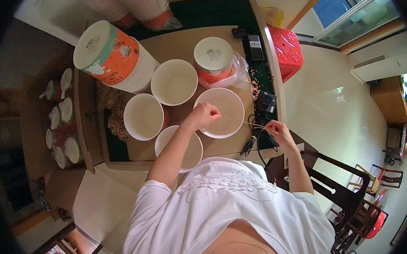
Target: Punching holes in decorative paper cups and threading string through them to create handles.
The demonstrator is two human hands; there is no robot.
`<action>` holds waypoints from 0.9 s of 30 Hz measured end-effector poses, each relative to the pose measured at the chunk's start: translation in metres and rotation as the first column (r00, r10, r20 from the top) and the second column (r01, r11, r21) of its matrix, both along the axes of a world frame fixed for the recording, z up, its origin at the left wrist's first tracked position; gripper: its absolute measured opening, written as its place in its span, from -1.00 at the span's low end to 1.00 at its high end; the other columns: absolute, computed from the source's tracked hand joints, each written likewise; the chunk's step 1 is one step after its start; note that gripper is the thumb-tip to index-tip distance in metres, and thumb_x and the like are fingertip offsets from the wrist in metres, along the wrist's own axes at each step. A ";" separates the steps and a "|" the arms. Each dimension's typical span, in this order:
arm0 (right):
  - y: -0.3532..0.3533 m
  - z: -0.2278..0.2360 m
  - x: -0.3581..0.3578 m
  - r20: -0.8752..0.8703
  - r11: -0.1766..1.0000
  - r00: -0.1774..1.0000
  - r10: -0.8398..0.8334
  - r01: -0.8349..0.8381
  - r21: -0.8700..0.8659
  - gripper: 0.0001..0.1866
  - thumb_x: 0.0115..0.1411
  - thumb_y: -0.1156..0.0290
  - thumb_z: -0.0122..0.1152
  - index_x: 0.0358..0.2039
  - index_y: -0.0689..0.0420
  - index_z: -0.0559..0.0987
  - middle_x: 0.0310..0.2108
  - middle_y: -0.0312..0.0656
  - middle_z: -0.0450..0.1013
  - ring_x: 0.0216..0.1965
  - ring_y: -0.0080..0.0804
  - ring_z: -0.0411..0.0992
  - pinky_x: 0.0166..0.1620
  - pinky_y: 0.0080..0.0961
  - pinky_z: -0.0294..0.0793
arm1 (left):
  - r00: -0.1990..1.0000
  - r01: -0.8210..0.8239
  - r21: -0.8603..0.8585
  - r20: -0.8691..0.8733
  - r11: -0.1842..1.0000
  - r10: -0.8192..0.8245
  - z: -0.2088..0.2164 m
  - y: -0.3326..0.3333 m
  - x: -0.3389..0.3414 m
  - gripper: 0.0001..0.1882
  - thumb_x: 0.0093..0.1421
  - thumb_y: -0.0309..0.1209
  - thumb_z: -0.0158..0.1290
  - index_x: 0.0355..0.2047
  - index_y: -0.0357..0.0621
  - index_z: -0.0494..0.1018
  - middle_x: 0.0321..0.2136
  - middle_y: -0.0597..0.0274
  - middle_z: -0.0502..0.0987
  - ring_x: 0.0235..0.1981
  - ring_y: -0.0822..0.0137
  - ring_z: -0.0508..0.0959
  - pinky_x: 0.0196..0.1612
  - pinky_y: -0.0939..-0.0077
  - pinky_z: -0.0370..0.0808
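A thin, pale string (239, 120) runs taut between my two hands over the mouth of a white paper bucket (229, 105). One end is pinched in the fingers of my left hand (206, 116), above the bucket's left side. At the other end, beyond its right rim, my right hand (278, 132) has its fingers closed on the string. Three more open buckets stand close by: one behind (174, 82), one to the left (143, 117) and one partly under my left forearm (190, 152). Their insides look pale and bare.
A tall stack of upturned orange-printed buckets (113, 55) leans at the back left, beside a tangle of tan strings (113, 112). A lidded bucket in plastic (213, 55) stands behind. Black cables (249, 145) and a black adapter (266, 102) lie right. Beyond is a red stool (285, 53).
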State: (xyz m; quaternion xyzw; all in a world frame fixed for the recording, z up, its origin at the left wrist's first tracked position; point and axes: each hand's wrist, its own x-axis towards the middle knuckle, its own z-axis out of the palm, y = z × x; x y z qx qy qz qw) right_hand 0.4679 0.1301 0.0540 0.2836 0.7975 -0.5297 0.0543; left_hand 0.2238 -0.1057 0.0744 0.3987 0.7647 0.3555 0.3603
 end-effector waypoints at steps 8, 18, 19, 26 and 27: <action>0.001 0.010 0.006 0.069 0.999 0.997 -0.026 0.023 0.047 -0.93 0.11 0.50 0.16 -0.48 0.21 0.50 -0.68 -0.44 0.18 -0.59 -0.70 0.09 -0.54 -0.69 0.10 | 0.994 -0.081 -0.035 -0.072 0.996 0.079 -0.007 0.000 0.005 -0.85 -0.03 -0.42 0.03 -0.50 -0.21 0.55 -0.54 0.04 0.55 -0.48 0.18 0.57 -0.34 0.35 0.49; -0.021 0.021 -0.006 -0.011 0.992 1.000 0.029 -0.027 0.127 -0.89 0.08 0.39 0.20 -0.43 0.14 0.54 -0.74 -0.33 0.23 -0.65 -0.62 0.16 -0.56 -0.57 0.17 | 0.867 0.003 -0.054 -0.498 0.999 -0.030 -0.006 0.034 0.042 -0.77 -0.04 -0.38 0.09 -0.30 -0.05 0.51 -0.29 0.06 0.46 -0.16 0.06 0.44 -0.08 0.21 0.41; -0.029 0.038 -0.015 0.040 0.982 0.998 0.041 -0.047 0.185 -0.87 0.09 0.35 0.17 -0.38 0.12 0.55 -0.74 -0.25 0.28 -0.67 -0.56 0.21 -0.55 -0.54 0.22 | 0.934 0.035 -0.043 -0.354 0.998 -0.048 0.000 0.039 0.047 -0.74 -0.04 -0.37 0.09 -0.27 -0.05 0.49 -0.26 0.05 0.43 -0.12 0.07 0.41 -0.05 0.21 0.39; -0.038 0.034 -0.030 0.026 0.967 0.997 0.078 -0.082 0.242 -0.85 0.08 0.35 0.18 -0.37 0.13 0.56 -0.68 -0.12 0.38 -0.66 -0.37 0.34 -0.53 -0.45 0.30 | 0.992 0.061 0.087 -0.120 0.994 -0.050 -0.031 0.047 0.053 -0.79 -0.05 -0.46 0.02 -0.34 -0.13 0.46 -0.40 0.06 0.49 -0.31 0.10 0.51 -0.20 0.26 0.44; -0.037 0.029 -0.028 0.027 0.967 0.997 0.075 -0.079 0.242 -0.85 0.08 0.35 0.18 -0.37 0.13 0.56 -0.68 -0.12 0.38 -0.66 -0.37 0.34 -0.53 -0.45 0.30 | 0.992 0.063 0.086 -0.119 0.994 -0.053 -0.028 0.047 0.052 -0.79 -0.05 -0.46 0.02 -0.34 -0.13 0.46 -0.40 0.06 0.49 -0.31 0.10 0.51 -0.20 0.26 0.44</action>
